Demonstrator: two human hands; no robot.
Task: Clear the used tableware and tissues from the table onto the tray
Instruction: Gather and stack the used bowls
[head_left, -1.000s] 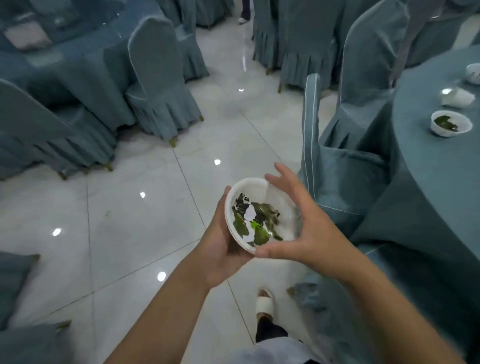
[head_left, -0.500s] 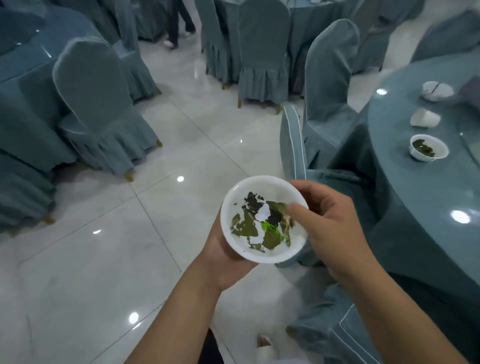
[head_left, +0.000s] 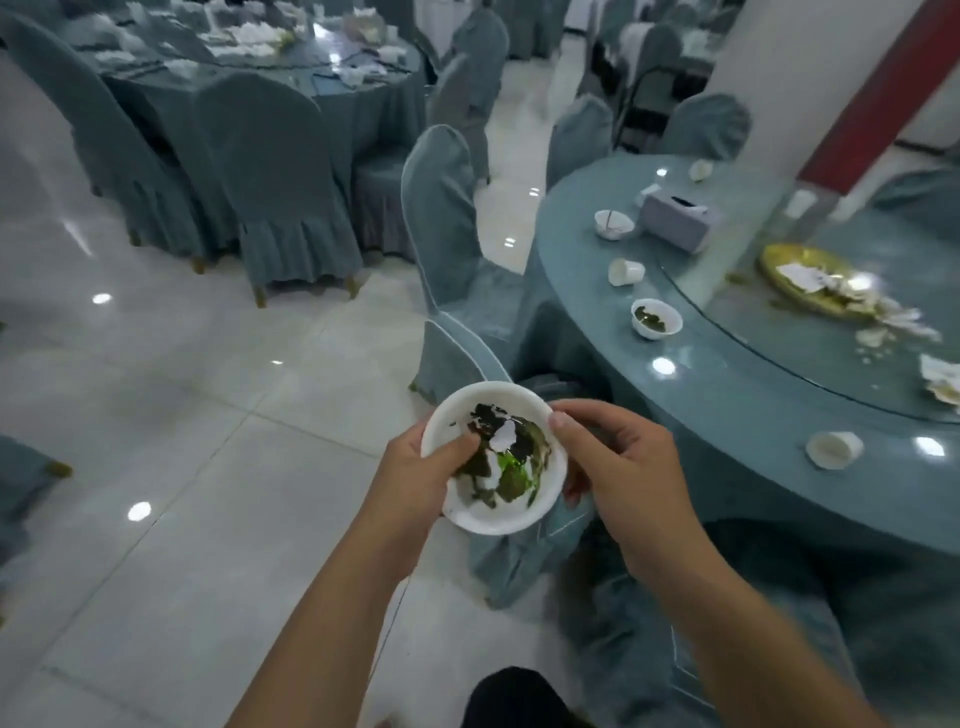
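The thumb of my left hand (head_left: 415, 478) has slid inside the leafy white bowl (head_left: 493, 519), which my right hand (head_left: 623, 467) also grips; to their right on the table (head_left: 727, 395) a second bowl (head_left: 655, 318), cups (head_left: 626, 272) and tissues (head_left: 940, 374) remain, tray unseen.

I count three white bowls. One, the held bowl (head_left: 498, 514), sits in my two hands, the left hand (head_left: 410, 478) and the right hand (head_left: 623, 467). The other two stand on the tabletop (head_left: 753, 405): the leafy bowl (head_left: 656, 318) and the paler bowl (head_left: 614, 224). Two small cups lie tipped over, the near cup (head_left: 834, 449) and the middle cup (head_left: 626, 272). There is one tissue box (head_left: 675, 218) and one gold platter (head_left: 802, 275). The crumpled tissues are too blurred to count.
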